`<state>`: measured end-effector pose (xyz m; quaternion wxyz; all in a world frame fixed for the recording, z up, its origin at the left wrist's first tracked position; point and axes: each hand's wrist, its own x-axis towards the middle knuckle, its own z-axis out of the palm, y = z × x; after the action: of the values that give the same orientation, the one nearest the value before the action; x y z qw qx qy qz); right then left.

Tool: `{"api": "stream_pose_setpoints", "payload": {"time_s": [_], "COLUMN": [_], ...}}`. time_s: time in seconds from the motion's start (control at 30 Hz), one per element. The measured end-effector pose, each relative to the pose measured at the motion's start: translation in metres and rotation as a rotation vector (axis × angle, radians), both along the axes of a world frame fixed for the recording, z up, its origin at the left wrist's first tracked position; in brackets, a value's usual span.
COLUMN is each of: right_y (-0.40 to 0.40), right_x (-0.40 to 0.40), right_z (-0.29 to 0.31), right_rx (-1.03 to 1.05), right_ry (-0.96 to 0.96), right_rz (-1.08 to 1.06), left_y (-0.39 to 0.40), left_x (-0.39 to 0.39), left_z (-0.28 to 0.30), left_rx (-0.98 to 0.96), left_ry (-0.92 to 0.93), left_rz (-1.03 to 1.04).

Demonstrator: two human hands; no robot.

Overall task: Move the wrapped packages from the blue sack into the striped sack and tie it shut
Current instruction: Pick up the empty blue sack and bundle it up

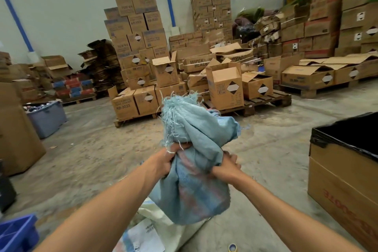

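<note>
A pale blue woven sack (194, 186) with faint red stripes hangs in front of me, lifted off the floor. Its frayed mouth (180, 112) is bunched together above my hands. My left hand (166, 160) grips the gathered neck from the left. My right hand (227, 166) grips the cloth on the right side of the neck. Beneath the sack a whitish sack (163, 229) lies on the floor, with a printed white package (143, 237) on it. What the blue sack holds is hidden.
A cardboard box lined with black plastic (345, 165) stands at the right. A blue crate (16, 233) is at bottom left, a grey tub (48, 118) further left. Pallets of stacked cartons (143, 71) fill the back. A tape roll (232, 247) lies on the concrete floor.
</note>
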<state>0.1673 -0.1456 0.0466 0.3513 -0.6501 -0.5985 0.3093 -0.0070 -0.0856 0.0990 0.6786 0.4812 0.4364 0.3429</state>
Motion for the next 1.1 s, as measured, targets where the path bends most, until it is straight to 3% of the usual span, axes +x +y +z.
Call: {"api": "stream_pose_setpoints", "payload": {"time_s": [0.13,0.17,0.23,0.4,0.67,0.73,0.87,0.93,1.0,1.1], "right_y": [0.001,-0.002,-0.005,0.015,0.048,0.055,0.054,0.042,0.024,0.003], "right_x": [0.012,0.015,0.012,-0.003,0.012,0.025,0.056,0.066,0.067,0.064], "right_z": [0.018,0.025,0.034,0.032,0.008,0.002,0.002,0.015,0.029,0.042], "right_rx": [-0.012,-0.036,-0.026,0.043,0.049,0.089,0.186,0.217,0.139,-0.062], "right_ry": [0.790,0.898,0.960,0.951,1.132,1.195,1.248,1.309,1.417,1.432], "right_rz": [0.343,0.409,0.425,0.099,-0.176,-0.232,-0.460,-0.466,-0.353,-0.122], "left_y": [0.002,0.004,0.003,-0.009,-0.015,-0.012,-0.017,-0.021,-0.019,-0.013], "left_x": [-0.015,-0.019,-0.019,-0.001,0.015,0.020,0.026,0.029,0.036,0.059], "left_z": [-0.002,-0.002,0.004,0.026,0.033,0.028,0.013,0.010,0.007,0.014], "left_rx": [-0.051,-0.033,0.011,0.161,0.393,0.557,1.056,1.117,0.798,0.345], "left_ry": [0.044,0.095,0.204,0.395,0.606,0.685,0.901,1.039,0.916,0.173], "left_rz": [-0.043,-0.036,-0.031,-0.096,-0.254,-0.136,0.472,0.628,0.469,0.090]}}
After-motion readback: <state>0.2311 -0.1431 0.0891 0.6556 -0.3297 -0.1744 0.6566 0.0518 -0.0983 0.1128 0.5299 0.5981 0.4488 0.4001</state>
